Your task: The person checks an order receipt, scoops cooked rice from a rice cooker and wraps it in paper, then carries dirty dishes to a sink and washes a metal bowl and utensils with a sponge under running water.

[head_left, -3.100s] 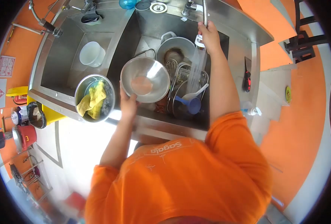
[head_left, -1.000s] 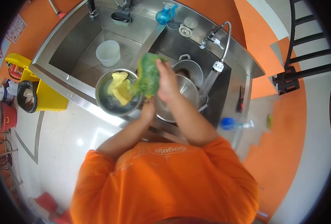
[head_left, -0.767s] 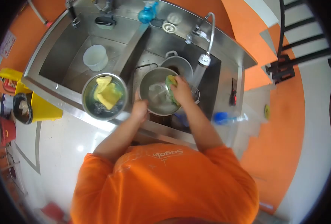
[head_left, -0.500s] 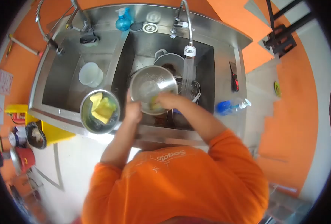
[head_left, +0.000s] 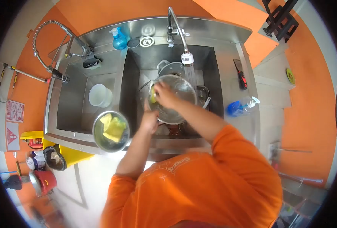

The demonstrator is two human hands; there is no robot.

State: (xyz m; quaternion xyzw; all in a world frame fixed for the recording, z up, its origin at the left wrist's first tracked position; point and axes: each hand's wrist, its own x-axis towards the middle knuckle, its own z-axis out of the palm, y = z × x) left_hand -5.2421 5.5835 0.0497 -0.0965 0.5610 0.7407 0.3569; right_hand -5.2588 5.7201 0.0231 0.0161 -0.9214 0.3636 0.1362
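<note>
My left hand [head_left: 150,121] is closed on the near left rim of a shiny metal bowl [head_left: 180,111], held tilted over the right sink basin. Inside the bowl, my right hand [head_left: 165,95] presses a yellow-green sponge [head_left: 153,94] against its upper left wall. Water runs from the tap head [head_left: 187,58] just behind the bowl's far rim. Partly hidden behind the bowl is a grey pot [head_left: 172,68] with a loop handle. Left of my left arm, a second metal bowl [head_left: 127,141] on the sink edge holds a yellow cloth [head_left: 114,130].
A white tub [head_left: 100,95] stands in the left basin. Along the back ledge are a blue spray bottle [head_left: 119,39] and a round drain strainer [head_left: 147,41]. On the right counter lie a red-handled scraper [head_left: 241,75] and a blue pump bottle [head_left: 237,108]. A coiled spray tap [head_left: 58,74] hangs at left.
My right hand has moved the sponge from the bowl's near side to its upper left wall. The bowl has shifted right, closer to the running water. The camera view has also shifted.
</note>
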